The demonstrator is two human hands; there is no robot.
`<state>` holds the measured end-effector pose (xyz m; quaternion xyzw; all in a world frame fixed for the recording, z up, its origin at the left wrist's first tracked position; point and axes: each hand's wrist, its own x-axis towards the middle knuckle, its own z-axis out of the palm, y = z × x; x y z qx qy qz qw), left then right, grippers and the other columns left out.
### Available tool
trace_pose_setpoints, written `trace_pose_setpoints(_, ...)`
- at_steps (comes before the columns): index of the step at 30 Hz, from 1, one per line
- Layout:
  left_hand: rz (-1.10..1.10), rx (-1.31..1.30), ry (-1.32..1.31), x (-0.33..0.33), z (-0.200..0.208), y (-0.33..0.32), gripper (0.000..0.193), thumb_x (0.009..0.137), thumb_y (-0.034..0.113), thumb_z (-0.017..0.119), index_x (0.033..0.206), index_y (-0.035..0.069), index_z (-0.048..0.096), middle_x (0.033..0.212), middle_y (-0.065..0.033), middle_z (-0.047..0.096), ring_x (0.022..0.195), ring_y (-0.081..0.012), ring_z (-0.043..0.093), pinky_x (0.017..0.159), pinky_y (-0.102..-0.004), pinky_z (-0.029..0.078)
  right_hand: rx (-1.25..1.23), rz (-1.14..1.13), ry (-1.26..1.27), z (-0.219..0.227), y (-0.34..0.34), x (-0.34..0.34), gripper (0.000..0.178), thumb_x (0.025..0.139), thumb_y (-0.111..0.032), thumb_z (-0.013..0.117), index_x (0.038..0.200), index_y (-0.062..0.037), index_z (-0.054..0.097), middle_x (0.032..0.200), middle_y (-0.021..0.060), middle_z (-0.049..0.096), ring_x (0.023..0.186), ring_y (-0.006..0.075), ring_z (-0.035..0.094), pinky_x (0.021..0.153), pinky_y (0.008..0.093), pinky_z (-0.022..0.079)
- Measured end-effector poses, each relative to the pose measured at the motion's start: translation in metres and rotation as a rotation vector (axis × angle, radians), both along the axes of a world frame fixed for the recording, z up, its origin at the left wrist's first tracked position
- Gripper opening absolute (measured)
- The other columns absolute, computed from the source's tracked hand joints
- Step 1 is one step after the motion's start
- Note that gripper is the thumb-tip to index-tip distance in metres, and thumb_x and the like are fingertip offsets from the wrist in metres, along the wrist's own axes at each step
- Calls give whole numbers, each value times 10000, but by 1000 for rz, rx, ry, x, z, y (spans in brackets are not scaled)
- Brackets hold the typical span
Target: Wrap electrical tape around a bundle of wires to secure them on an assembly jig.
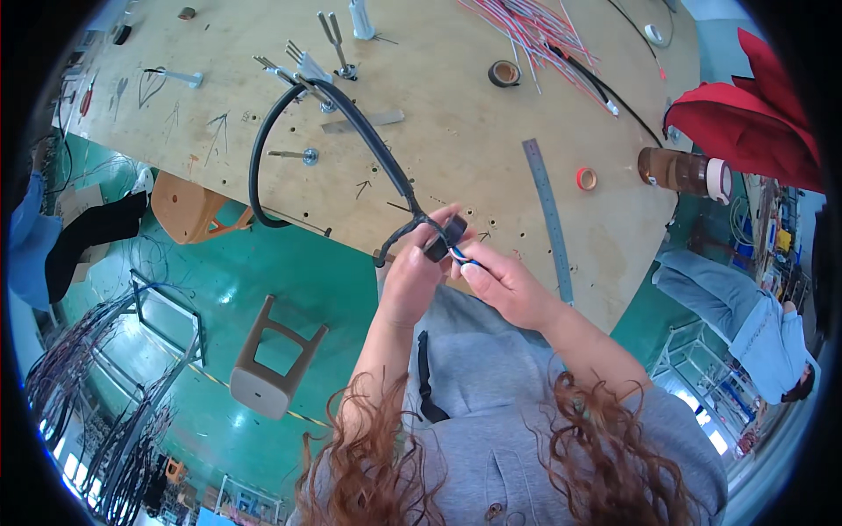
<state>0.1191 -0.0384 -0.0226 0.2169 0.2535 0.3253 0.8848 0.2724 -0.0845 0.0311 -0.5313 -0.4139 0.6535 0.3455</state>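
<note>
A thick black cable (pixel 364 131) loops over the metal prongs on the board and comes down to my hands at the board's near edge. My left hand (pixel 412 272) is closed around a roll of black tape (pixel 445 238), close to where the cable splits into branches. One taped black branch (pixel 396 238) sticks out to the left of that hand. My right hand (pixel 500 282) pinches a small bundle of thin coloured wires (pixel 460 257) just below the tape roll. Some fingertips are hidden behind the roll and the wires.
Upright metal forks (pixel 335 44) and a short peg (pixel 307 156) stand on the wooden board (pixel 438 105). A steel ruler (pixel 548 223), a red tape roll (pixel 586 179), another black tape roll (pixel 503 74), red and white wires (pixel 535 35) and a brown bottle (pixel 675 171) lie farther right. A stool (pixel 276 359) stands behind left.
</note>
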Motion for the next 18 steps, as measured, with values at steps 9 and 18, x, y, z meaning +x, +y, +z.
trace_pose_setpoints(9,-149,196,29,-4,-22,13,638,704,381,628,1213,34,463,1167,-129,433,1052,-224,457,897,-347,371,-129,1,141,3,-1,-3,183,940,-212,407,981,-64,507,637,-83,355,527,5,289,489,171,245)
trace_pose_setpoints(18,-154,368,132,-9,-25,24,356,658,298,615,892,35,570,1044,-113,471,1050,-251,450,913,-379,343,-101,-3,63,3,3,-3,197,941,-223,403,961,-63,516,626,-85,352,536,4,299,503,172,254)
